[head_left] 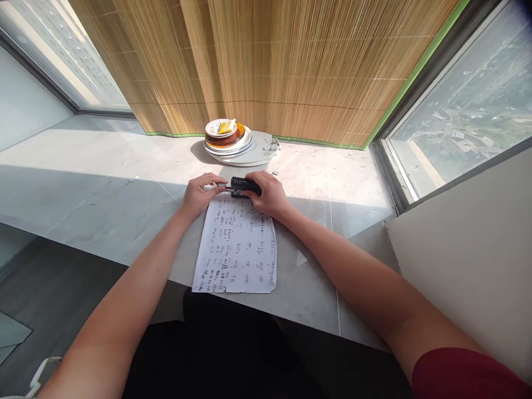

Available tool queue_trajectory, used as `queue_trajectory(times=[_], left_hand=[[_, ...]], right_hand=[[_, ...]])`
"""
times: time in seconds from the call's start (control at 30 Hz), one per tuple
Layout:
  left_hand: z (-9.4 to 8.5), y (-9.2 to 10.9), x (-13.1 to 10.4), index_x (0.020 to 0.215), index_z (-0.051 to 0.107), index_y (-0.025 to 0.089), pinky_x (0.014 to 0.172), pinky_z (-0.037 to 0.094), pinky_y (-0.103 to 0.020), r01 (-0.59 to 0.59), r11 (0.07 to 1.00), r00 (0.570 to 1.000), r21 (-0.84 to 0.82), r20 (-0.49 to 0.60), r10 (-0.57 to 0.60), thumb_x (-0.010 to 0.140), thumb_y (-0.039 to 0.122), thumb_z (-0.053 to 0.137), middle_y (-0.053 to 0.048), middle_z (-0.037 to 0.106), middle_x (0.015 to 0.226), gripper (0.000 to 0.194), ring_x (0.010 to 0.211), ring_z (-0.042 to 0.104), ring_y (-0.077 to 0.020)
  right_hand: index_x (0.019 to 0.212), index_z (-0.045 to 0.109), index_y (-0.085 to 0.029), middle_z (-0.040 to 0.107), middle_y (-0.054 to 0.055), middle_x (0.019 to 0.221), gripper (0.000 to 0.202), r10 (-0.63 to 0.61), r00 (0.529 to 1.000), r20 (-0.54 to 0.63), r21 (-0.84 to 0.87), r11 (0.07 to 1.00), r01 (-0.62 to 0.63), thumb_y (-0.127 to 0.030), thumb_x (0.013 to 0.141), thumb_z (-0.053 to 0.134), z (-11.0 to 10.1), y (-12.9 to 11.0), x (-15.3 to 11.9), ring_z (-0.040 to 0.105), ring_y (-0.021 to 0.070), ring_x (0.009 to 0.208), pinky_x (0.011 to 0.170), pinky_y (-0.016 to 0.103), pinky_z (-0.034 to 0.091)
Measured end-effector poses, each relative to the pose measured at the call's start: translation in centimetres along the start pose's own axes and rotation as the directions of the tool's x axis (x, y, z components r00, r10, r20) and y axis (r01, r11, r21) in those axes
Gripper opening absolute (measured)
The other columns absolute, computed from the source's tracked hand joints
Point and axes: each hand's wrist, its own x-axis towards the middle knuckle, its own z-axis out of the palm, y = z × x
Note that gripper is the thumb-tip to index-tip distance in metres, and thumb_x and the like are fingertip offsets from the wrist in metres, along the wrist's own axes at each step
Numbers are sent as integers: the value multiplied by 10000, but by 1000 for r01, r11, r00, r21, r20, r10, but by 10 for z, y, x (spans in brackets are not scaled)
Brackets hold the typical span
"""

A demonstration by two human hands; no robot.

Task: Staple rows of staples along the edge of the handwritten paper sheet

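A black stapler point(245, 187) lies sideways over the top edge of the written sheet, its front end pointing left. My right hand point(268, 194) is wrapped round the stapler's right part, thumb below and fingers above. My left hand point(203, 193) pinches a small, thin metallic strip point(226, 188) at the stapler's left end; whether it is part of the stapler or loose cannot be made out. Under both hands is a white sheet of paper point(233, 244) covered in handwriting, with a ragged near edge that reaches the front of the marble ledge point(307, 288).
Behind the stapler stands a stack of plates point(228, 145), topped by a small plate with a yellow-and-white wrapper point(225, 127). A bamboo blind point(270, 66) hangs behind them. Windows flank the ledge, with a white wall point(465, 260) at right. Small debris bits point(133, 179) lie at left.
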Motion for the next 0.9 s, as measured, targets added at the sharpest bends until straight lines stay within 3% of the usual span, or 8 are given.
queue_trajectory(times=[0.23, 0.4, 0.63, 0.9], left_hand=[[5, -1, 2, 942, 837, 276, 925, 558, -443, 6, 1000, 993, 11, 122, -7, 819, 577, 870, -72, 728, 1019, 327, 1001, 670, -273], [4, -3, 1, 935, 852, 281, 926, 556, -439, 0, 1000, 996, 7, 86, 0, 805, 623, 876, -72, 727, 994, 367, 955, 676, -260], [1, -3, 1, 979, 868, 288, 749, 545, -384, 46, 998, 994, -53, 103, -40, 776, 616, 908, -77, 737, 992, 388, 873, 664, -233], [2, -2, 1, 994, 868, 285, 735, 561, -385, 80, 995, 990, -56, 118, -73, 775, 614, 906, -81, 753, 975, 397, 829, 671, -223]], right_hand=[[1121, 641, -278, 722, 69, 1076, 213, -10, 998, 57, -9, 1000, 11, -242, 919, 699, -2, -3, 0, 634, 283, 1026, 901, 427, 509], [1142, 652, -278, 718, 76, 1091, 212, -19, 998, 62, -12, 1000, 20, -260, 935, 690, -2, -4, -1, 626, 288, 1043, 922, 437, 508], [1148, 649, -272, 716, 76, 1093, 214, -33, 998, 44, 12, 999, 33, -266, 936, 681, -3, -3, -1, 625, 278, 1038, 925, 426, 509], [1148, 682, -279, 746, 62, 1089, 228, -4, 1000, 21, 27, 1000, 4, -270, 922, 710, -3, -2, 0, 648, 278, 1058, 951, 453, 500]])
